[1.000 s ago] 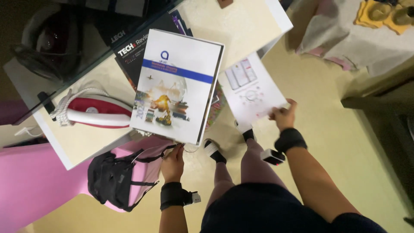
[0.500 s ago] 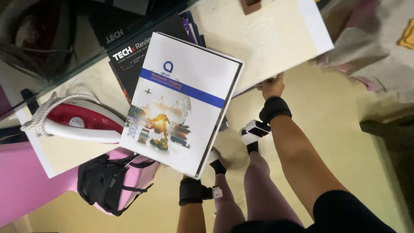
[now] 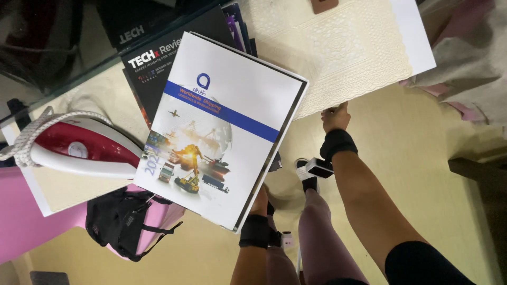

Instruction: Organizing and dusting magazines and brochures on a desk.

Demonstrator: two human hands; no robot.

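At table edge | left hand (image 3: 260,203) grips white catalogue (image 3: 222,126), held up over dark magazines (image 3: 174,63) beside red iron (image 3: 84,150) | right hand (image 3: 335,117) touches textured mat (image 3: 348,53), grasp unclear | catalogue lifted, not set down.

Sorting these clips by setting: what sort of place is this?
Probably a room in a home, not a workshop: a red and white iron sits on a cloth-covered table beside magazines, with a black bag on the floor.
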